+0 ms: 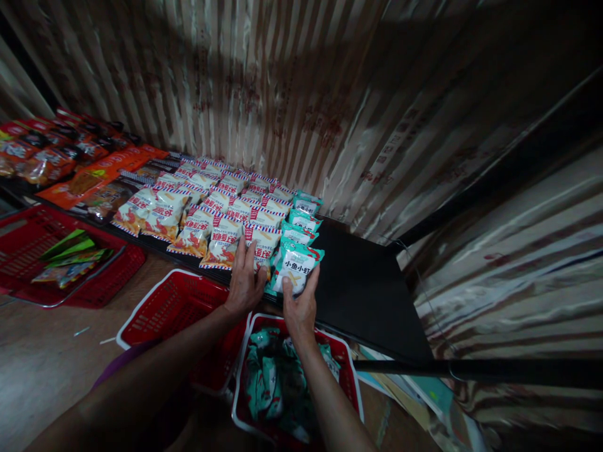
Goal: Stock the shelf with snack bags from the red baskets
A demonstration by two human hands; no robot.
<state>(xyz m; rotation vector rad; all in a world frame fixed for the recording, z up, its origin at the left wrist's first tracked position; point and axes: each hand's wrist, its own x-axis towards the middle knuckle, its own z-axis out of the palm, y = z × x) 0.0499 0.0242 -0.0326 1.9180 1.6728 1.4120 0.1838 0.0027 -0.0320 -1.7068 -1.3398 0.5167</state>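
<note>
**Right hand gripping green packet, left hand touching white packet**

From here I'm seeing red-and-black packets crowding the far left of the black shelf, an orange packet lying flat beside them, white packets filling the middle. Three red baskets are sitting below: left basket carrying a few packets, middle basket partly hidden by the left forearm, right basket holding green packets, with the right forearm blocking some. A dark bar is running below the shelf at right.

Striped, wrinkled sheeting is hanging behind. Packets are looking glossy, pillow-shaped; baskets are showing slotted walls and pale rims.

The green packet is standing tilted at the shelf's front edge, right of the white one. Right thumb is pressing its face, fingers wrapping its right side; left fingers are lying extended on the white packet.
</note>
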